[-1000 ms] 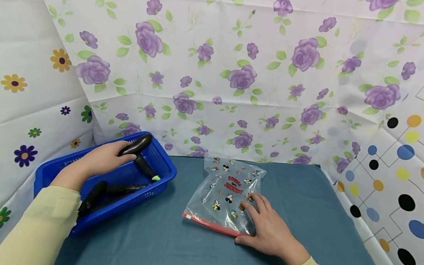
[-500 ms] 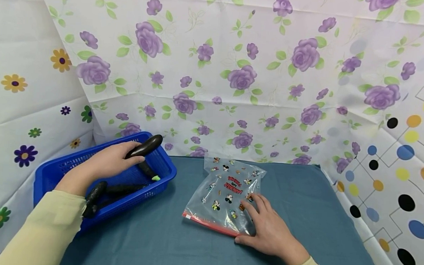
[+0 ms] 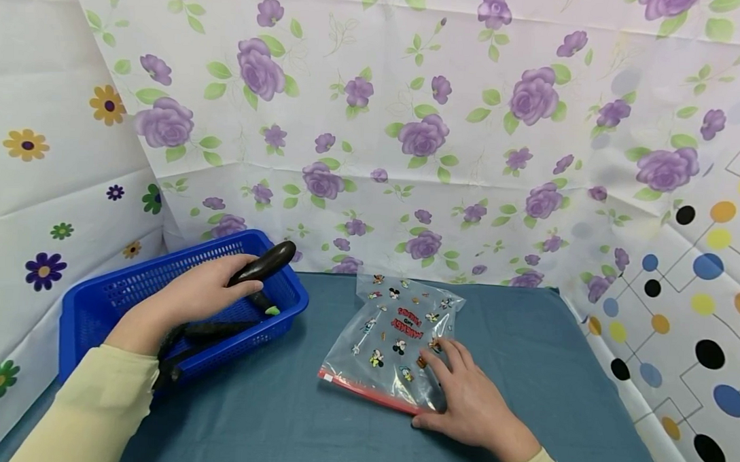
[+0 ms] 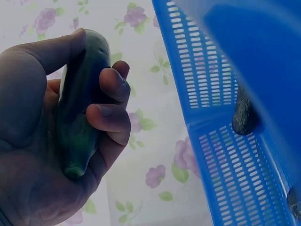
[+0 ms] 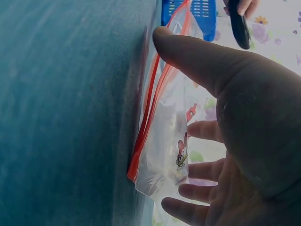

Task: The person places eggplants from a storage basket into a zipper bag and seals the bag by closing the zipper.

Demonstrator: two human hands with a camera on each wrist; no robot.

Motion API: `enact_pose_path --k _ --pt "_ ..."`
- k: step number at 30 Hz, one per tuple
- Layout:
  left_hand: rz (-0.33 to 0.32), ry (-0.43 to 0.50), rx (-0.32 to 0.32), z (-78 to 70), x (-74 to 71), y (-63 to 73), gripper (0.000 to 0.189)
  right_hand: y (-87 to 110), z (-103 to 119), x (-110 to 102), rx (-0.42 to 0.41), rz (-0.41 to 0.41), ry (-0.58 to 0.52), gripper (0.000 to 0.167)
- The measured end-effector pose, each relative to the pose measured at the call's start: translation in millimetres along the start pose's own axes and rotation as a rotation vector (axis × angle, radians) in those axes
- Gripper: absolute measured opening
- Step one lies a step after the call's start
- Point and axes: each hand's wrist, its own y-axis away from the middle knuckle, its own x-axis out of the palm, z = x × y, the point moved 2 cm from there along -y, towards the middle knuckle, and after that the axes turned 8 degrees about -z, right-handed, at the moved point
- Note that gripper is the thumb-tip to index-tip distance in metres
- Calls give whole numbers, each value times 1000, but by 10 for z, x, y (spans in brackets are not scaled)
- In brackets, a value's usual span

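Observation:
My left hand (image 3: 204, 290) grips a glossy dark eggplant (image 3: 270, 260) above the right part of the blue basket (image 3: 94, 316). In the left wrist view the fingers and thumb curl round the eggplant (image 4: 82, 113), its stem end near the palm. A clear zip bag (image 3: 381, 347) with cartoon prints and a red zip edge lies flat on the table. My right hand (image 3: 471, 401) rests at the bag's near right corner, fingers spread. In the right wrist view the bag's two red zip strips (image 5: 153, 103) stand slightly apart beside the thumb.
Inside the basket lie another dark eggplant with a green tip (image 3: 263, 303) and several long dark vegetables (image 3: 216, 329), partly hidden by the arm. A bumpy one (image 4: 243, 113) shows in the left wrist view. Flowered cloth walls (image 3: 371, 210) border the blue-green table (image 3: 266, 411).
My left hand has lifted the eggplant slightly and carried it to the right, toward the basket's right end. The right hand and the bag have hardly moved.

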Motion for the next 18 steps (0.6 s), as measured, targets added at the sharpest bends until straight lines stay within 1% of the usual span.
enact_pose_path --k 10,18 --pt "-2 19 14 -84 110 55 53 5 -4 -5 -27 -9 9 111" --pt "6 35 18 -145 180 85 56 6 -6 2 -27 -6 17 108"
